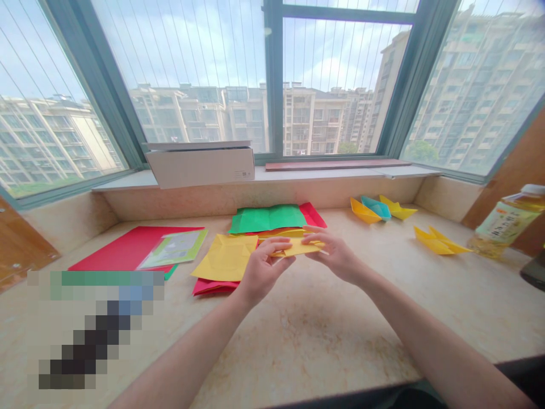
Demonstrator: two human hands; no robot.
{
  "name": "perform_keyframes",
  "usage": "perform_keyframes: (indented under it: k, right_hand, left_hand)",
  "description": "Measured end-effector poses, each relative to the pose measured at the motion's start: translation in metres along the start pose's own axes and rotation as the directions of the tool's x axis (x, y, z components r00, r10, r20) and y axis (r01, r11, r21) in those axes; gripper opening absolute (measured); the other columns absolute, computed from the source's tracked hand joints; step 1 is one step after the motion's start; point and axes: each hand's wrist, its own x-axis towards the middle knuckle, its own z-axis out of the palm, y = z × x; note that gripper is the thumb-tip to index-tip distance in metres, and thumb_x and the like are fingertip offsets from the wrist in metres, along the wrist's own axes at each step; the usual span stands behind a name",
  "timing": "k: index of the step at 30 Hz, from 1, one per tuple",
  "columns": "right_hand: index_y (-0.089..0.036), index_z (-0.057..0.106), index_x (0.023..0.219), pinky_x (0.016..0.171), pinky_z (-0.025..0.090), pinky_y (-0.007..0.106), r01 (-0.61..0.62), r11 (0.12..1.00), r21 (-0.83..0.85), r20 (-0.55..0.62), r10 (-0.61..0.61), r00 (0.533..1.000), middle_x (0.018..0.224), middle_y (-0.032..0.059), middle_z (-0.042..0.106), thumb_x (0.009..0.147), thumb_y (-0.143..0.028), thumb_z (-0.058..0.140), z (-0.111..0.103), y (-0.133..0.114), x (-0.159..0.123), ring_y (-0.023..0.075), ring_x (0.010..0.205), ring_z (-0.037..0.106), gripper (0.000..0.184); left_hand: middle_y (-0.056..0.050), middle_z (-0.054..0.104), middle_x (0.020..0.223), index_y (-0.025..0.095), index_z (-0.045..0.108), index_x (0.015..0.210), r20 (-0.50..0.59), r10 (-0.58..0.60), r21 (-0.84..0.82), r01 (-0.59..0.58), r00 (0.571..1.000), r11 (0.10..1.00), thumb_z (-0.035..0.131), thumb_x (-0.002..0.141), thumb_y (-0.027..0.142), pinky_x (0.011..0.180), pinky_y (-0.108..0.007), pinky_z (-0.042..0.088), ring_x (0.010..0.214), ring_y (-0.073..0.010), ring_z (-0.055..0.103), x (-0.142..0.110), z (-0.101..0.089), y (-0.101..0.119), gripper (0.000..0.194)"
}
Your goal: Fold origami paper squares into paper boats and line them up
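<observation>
Both hands hold a small folded piece of yellow paper [300, 246] above the stone counter. My left hand [266, 267] grips its left end, thumb below and fingers on top. At the right end, my right hand [336, 255] pinches it between thumb and fingers. Close to my left hand lies a stack of creased yellow paper [227, 257] over red paper [215, 288]. Behind the hands are a creased green sheet [272, 218] and red paper [314, 216], with more yellow paper partly hidden by my fingers.
Folded paper boats stand at the right: an orange one [365, 211], a blue one [378, 208], a yellow one [397, 208] and a double-pointed yellow one [440, 241]. Beside them is a drink bottle [506, 221]. Red sheets [114, 247] and a clear packet [174, 248] lie left; a white box [206, 165] sits on the sill.
</observation>
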Motion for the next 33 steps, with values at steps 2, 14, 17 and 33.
perform_keyframes:
  k: [2, 14, 17, 33]
  right_hand:
    - [-0.029, 0.072, 0.113, 0.1, 0.05, 0.045, -0.034, 0.999, 0.029, 0.038, 0.033, 0.999, 0.143, 0.01, 0.052, 0.082, -0.036, 0.074, 0.002, -0.001, 0.0, 0.0278, 0.129, 0.052, 0.031]
    - [-0.028, 0.079, 0.097, 0.095, 0.052, 0.041, -0.02, 0.999, 0.042, -0.002, 0.02, 1.0, 0.127, 0.0078, 0.065, 0.085, -0.041, 0.071, -0.003, -0.015, 0.0, 0.0256, 0.111, 0.064, 0.02]
    - [-0.026, 0.079, 0.1, 0.098, 0.05, 0.042, -0.032, 0.999, 0.02, -0.025, 0.033, 0.999, 0.127, 0.0085, 0.066, 0.085, -0.041, 0.071, -0.003, -0.02, 0.0, 0.0265, 0.113, 0.064, 0.023]
    - [-0.023, 0.068, 0.105, 0.08, 0.057, 0.036, -0.101, 0.978, 0.184, -0.088, 0.118, 0.989, 0.093, 0.0038, 0.075, 0.074, -0.03, 0.08, 0.008, -0.01, 0.0, 0.0218, 0.088, 0.071, 0.034]
  left_hand:
    - [-0.013, 0.065, 0.117, 0.017, 0.075, 0.098, 0.012, 0.028, 0.009, -0.028, 1.0, 1.0, 0.074, 0.08, 0.027, 0.094, -0.036, 0.054, 0.113, -0.0232, 0.062, -0.001, 0.0, -0.002, 0.021]
    - [-0.014, 0.059, 0.135, 0.018, 0.077, 0.083, 0.002, 0.069, 0.198, -0.068, 0.998, 0.978, 0.069, 0.086, 0.031, 0.107, -0.043, 0.042, 0.125, -0.0283, 0.055, -0.001, -0.001, 0.004, 0.016]
    - [-0.012, 0.068, 0.112, 0.017, 0.074, 0.081, -0.018, 0.05, 0.162, -0.047, 0.999, 0.986, 0.067, 0.086, 0.031, 0.097, -0.037, 0.048, 0.111, -0.025, 0.062, 0.0, 0.0, 0.004, 0.016]
    - [-0.003, 0.071, 0.072, 0.015, 0.067, 0.094, 0.095, -0.226, 0.119, 0.214, 0.969, 0.969, 0.067, 0.086, 0.039, 0.062, -0.027, 0.055, 0.064, -0.0177, 0.071, -0.006, 0.006, 0.007, 0.025]
